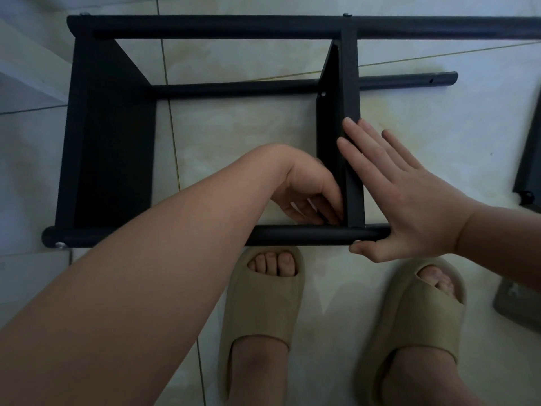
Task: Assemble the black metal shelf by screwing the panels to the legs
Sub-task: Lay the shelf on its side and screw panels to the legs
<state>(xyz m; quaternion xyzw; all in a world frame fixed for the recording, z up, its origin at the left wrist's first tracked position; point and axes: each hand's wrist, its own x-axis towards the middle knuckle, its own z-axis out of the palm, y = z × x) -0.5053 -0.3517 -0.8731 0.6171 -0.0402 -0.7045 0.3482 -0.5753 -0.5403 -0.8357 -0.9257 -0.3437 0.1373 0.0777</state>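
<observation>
The black metal shelf lies on its side on the tiled floor. One panel [108, 136] is fixed at the left between the far leg [205, 26] and the near leg [298, 234]. A second panel [349, 92] stands on edge further right. My right hand [401, 197] lies flat with straight fingers against the right face of this second panel, its thumb under the near leg beside a screw head [356, 242]. My left hand [310, 197] reaches inside the frame, fingers curled at the panel's lower left corner; what they hold is hidden.
A third leg [409, 80] lies on the floor behind the second panel. Another black panel [530, 159] lies at the right edge, and a grey object [518, 306] below it. My feet in beige slippers [260, 317] stand just in front of the near leg.
</observation>
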